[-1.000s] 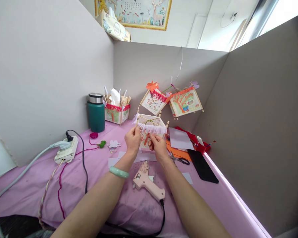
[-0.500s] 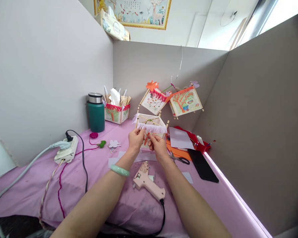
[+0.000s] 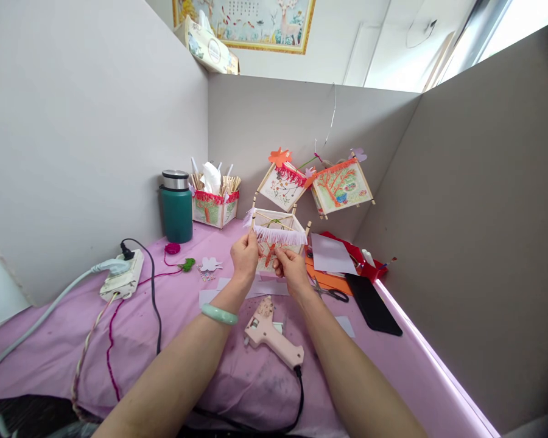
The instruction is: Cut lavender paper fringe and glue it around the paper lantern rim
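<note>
A small paper lantern box (image 3: pixel 281 224) with wooden stick corners and a drawn front stands in the middle of the table. Pale purple paper fringe (image 3: pixel 285 236) runs along its top front edge. My left hand (image 3: pixel 246 252) is closed at the left end of the fringe, by the box's left corner, fingers pinched. In front of the drawn panel, my right hand (image 3: pixel 290 264) is also closed, thumb and fingers together near the fringe's lower edge; what it may hold is too small to make out. A pink glue gun (image 3: pixel 274 337) lies between my forearms.
At the left are a power strip (image 3: pixel 123 277), a green bottle (image 3: pixel 176 210) and a decorated stick holder (image 3: pixel 215 207). Two lanterns (image 3: pixel 342 188) hang behind. Scissors (image 3: pixel 333 294), a black phone-like slab (image 3: pixel 373 304) and paper sheets (image 3: pixel 332 253) lie right.
My left hand has shifted slightly left and up along the fringe to the box's corner. My right hand stays nearly in place.
</note>
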The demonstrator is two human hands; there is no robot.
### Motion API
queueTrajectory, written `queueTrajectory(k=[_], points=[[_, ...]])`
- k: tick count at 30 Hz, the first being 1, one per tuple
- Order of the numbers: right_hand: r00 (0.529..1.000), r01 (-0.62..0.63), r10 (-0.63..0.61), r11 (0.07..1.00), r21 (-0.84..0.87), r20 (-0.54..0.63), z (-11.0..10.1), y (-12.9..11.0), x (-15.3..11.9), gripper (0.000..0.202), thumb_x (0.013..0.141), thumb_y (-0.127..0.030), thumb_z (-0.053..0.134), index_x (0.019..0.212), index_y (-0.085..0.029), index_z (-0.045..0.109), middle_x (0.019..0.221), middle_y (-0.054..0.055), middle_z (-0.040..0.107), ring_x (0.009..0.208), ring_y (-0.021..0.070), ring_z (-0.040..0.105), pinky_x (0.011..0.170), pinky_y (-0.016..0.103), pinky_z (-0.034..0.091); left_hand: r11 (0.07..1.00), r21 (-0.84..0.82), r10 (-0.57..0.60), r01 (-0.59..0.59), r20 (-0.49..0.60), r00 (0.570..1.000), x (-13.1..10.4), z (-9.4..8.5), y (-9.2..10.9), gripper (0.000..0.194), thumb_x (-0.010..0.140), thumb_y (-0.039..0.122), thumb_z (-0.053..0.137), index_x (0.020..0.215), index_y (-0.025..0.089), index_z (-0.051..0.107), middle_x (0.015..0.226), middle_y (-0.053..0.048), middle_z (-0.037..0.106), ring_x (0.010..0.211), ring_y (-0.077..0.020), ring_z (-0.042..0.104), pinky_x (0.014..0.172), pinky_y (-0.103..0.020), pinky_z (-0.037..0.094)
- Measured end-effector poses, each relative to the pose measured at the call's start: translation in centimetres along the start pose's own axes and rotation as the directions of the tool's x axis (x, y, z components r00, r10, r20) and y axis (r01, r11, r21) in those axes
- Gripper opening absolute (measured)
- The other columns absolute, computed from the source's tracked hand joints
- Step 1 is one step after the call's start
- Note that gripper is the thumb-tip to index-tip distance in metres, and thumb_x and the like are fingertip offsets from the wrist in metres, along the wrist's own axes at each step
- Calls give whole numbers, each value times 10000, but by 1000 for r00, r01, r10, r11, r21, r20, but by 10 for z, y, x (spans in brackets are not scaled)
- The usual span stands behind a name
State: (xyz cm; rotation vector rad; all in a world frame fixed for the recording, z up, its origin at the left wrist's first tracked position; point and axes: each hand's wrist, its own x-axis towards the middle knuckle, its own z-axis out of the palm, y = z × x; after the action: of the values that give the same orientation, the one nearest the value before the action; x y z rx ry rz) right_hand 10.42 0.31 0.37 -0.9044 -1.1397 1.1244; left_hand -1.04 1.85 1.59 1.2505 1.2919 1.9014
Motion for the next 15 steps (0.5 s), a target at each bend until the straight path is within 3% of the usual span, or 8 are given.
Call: queueTrajectory(k=[5, 8, 15], points=[[1000, -11, 11, 1000, 9, 10, -1, 0, 1, 444, 597, -569, 730, 689, -154, 601, 478, -49, 535, 348, 49, 397, 353, 186, 272, 1000, -1, 23, -23, 21, 1000, -2, 0, 5, 261, 757, 435, 612, 783, 176, 630, 475, 54, 498, 437, -107, 473, 475, -216, 340], [1000, -14, 14, 1000, 2, 7, -1, 0, 1, 447, 597, -569, 731, 700, -151, 610, 479, -48, 535, 348, 49, 398, 351, 184, 272, 998, 17, 59, -59, -3, 998, -4, 1, 8, 248, 756, 365, 611, 904, 172, 660, 491, 59, 512, 444, -106, 481, 496, -215, 350], [1000, -18, 18, 1000, -10, 10, -1, 0, 0, 436, 607, -560, 727, 688, -150, 604, 482, -49, 536, 346, 47, 400, 350, 182, 272, 999, -1, 33, -33, -78, 996, -4, 4, 15, 233, 804, 362, 545, 833, 163, 663, 506, 34, 539, 469, -121, 511, 517, -227, 372]])
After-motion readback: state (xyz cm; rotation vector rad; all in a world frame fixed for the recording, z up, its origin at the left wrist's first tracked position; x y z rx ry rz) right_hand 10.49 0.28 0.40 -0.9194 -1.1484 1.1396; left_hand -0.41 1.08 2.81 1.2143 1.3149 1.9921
